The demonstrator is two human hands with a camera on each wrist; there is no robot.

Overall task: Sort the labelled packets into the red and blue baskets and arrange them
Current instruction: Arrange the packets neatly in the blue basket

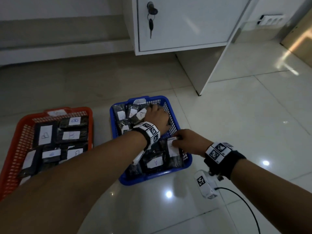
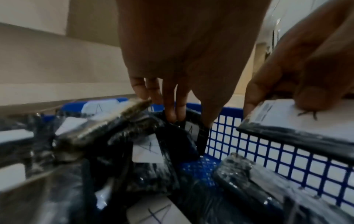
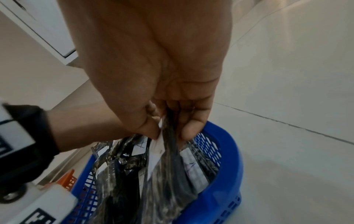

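The blue basket holds several black packets labelled A. On its left, the red basket holds several packets labelled B. My left hand reaches into the far end of the blue basket. There its fingers and thumb pinch an upright A packet beside the right wall. My right hand is at the basket's near right side. It pinches the top edge of another A packet between thumb and fingers, tilted over the packets below.
A white cabinet with a key in its lock stands behind the baskets, and a slanted white panel is at its right. A black cable trails over the glossy tile floor near my right arm. Wall sockets are far right.
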